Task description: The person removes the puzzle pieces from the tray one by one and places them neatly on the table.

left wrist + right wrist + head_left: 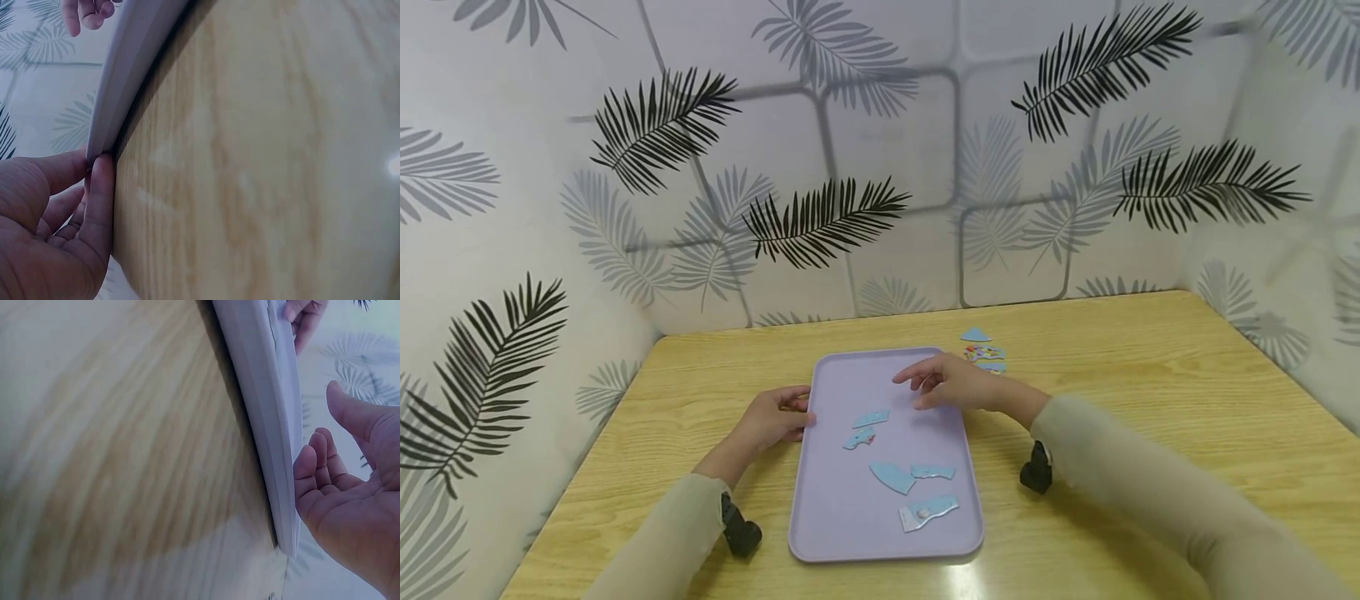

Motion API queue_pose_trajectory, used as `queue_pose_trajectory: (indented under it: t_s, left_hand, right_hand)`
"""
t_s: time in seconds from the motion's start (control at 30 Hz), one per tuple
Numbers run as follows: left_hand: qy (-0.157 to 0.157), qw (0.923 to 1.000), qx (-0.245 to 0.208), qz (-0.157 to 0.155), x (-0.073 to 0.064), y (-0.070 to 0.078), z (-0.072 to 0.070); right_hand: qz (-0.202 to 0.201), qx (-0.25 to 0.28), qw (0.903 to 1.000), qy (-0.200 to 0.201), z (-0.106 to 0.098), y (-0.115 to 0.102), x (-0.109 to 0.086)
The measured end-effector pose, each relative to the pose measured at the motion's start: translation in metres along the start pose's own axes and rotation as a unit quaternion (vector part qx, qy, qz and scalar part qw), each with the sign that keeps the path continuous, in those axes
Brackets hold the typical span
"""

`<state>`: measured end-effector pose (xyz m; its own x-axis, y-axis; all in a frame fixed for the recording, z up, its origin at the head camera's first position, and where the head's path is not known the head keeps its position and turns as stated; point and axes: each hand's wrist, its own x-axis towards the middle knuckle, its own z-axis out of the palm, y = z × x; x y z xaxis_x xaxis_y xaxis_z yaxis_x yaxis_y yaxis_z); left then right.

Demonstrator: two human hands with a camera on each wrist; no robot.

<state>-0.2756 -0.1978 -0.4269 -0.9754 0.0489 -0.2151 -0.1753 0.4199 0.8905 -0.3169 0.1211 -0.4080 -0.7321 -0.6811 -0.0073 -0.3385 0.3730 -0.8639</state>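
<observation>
A lilac tray (pixel 842 517) lies on the wooden table with several flat, light-blue pieces on it, like parts of a cut-up picture. Two of these, a curved piece (pixel 871 418) and one with a red spot (pixel 858 437), lie near its middle; a pointed piece (pixel 892 477), a narrow strip (pixel 932 472) and a larger piece (pixel 929 512) lie nearer me. My left hand (pixel 771 419) pinches the tray's left edge, thumb on the rim in the left wrist view. Over the tray's upper right part hovers my right hand (pixel 955 383), fingers loosely bent, holding nothing.
Beyond the tray's far right corner, more pieces lie on the table (pixel 1120 392): a blue triangular one (pixel 975 335), a multicoloured one (pixel 983 353) and a blue one (pixel 992 367) partly hidden. A leaf-patterned wall (pixel 917 250) borders the table's back edge.
</observation>
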Motion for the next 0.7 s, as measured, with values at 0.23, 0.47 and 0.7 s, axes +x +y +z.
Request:
queue_pose_trajectory:
  t_s: [0.23, 0.47, 0.7]
  left_hand:
    - [-0.003, 1.0, 0.003, 0.002, 0.0, -0.001, 0.0]
    - [-0.004, 1.0, -0.003, 0.001, 0.001, -0.002, 0.0]
    - [-0.005, 1.0, -0.003, 0.003, 0.001, -0.001, -0.001]
  right_hand:
    - [0.014, -0.023, 0.9996, -0.008, 0.018, -0.009, 0.012]
    - [0.02, -0.048, 0.9985, -0.016, 0.029, -0.012, 0.025]
    - [0.021, -0.059, 0.9974, -0.037, 0.032, -0.011, 0.031]
